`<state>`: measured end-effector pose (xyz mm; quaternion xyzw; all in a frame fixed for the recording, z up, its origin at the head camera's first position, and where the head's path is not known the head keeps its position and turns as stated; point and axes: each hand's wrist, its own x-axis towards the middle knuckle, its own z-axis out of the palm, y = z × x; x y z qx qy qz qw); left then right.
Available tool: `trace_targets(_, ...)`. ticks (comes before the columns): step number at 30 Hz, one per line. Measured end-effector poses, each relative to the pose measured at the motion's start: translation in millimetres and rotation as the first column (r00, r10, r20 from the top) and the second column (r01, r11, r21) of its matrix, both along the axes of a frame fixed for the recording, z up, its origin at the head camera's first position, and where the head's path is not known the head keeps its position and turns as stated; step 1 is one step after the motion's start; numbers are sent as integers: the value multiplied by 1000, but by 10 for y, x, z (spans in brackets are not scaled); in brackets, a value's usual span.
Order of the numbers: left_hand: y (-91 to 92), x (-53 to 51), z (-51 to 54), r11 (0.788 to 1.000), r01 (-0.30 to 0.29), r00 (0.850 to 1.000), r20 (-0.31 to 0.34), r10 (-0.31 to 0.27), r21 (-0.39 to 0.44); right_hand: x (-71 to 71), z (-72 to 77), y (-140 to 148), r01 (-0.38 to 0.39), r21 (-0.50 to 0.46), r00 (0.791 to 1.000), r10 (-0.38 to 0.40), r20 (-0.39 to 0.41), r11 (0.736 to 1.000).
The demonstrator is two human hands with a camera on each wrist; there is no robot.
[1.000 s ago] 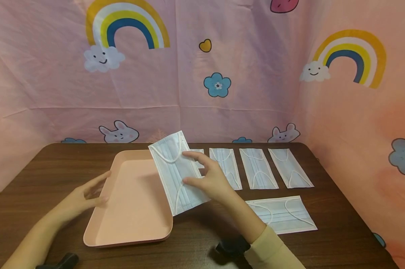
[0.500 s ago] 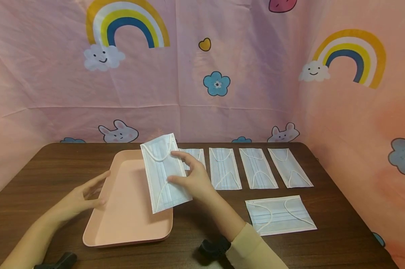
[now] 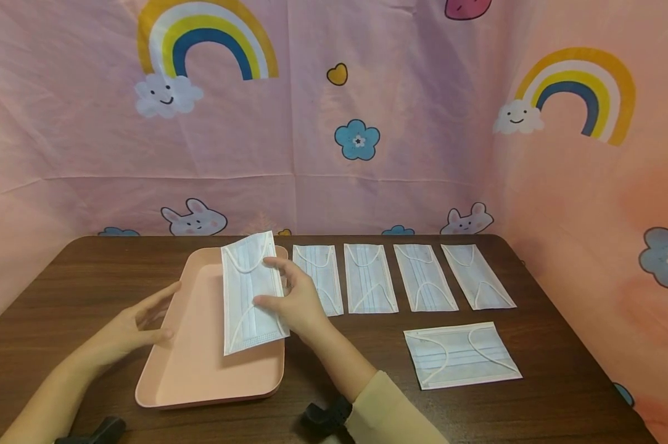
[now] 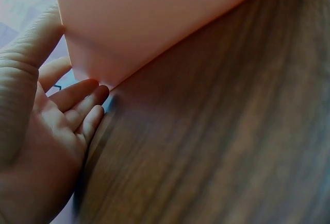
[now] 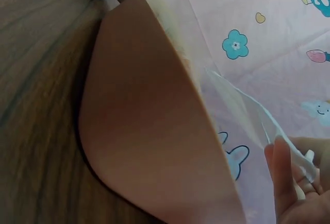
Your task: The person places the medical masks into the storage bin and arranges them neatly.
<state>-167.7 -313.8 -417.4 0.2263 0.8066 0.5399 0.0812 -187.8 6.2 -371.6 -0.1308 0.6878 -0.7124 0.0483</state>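
Observation:
Above the pink tray point(image 3: 186, 370), my right hand point(image 3: 297, 302) pinches a pale blue face mask point(image 3: 245, 314) by its right side, ear loops facing me. In the right wrist view the held mask point(image 5: 247, 110) appears nearly edge-on beyond the tray wall point(image 5: 144, 110), with the right hand point(image 5: 296, 183) at its lower end. My left hand point(image 3: 123, 333) rests against the tray's left side, thumb and index finger spread along the rim. The left wrist view shows the left hand point(image 4: 46, 126) with thumb and fingers touching the tray's wall point(image 4: 134, 18).
Several face masks lie flat at the back right, including one beside the tray point(image 3: 322, 277) and one at the far right point(image 3: 475, 277). Another mask point(image 3: 461, 354) lies sideways nearer me. A patterned pink cloth point(image 3: 395, 123) stands behind the brown wooden table point(image 3: 367, 382).
My right hand has carried the mask left and over the tray, and the mask has turned more upright. The mask behind it is now uncovered. My left hand stays at the tray's side.

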Motion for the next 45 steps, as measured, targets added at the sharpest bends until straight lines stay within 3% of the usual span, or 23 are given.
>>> trace_targets(6, -5, 2, -9, 1000, 5, 1000, -6, -5, 4, 29, -43, -125, 4, 20, 999, -5, 34, 1000)
trace_targets(16, 9, 7, -4, 1000, -7, 1000, -28, 6, -11, 70, -69, -305, 70, 177, 996, -79, 41, 982)
trace_targets(22, 25, 11, 0, 1000, -4, 1000, -25, 4, 0, 80, -62, -408, 120, 266, 991, -133, 32, 956)
trace_targets(29, 27, 8, -5, 1000, 3, 999, -38, -3, 12, 87, -65, -503, 139, 267, 983, -165, 78, 954)
trace_targets(40, 18, 13, 6, 997, -34, 999, -26, 32, -70, 77, -157, -593, 161, 431, 982, -189, 22, 888)
trace_targets(45, 16, 7, -6, 998, -29, 999, -32, 27, -47, 90, -167, -600, 158, 466, 982, -190, 22, 871)
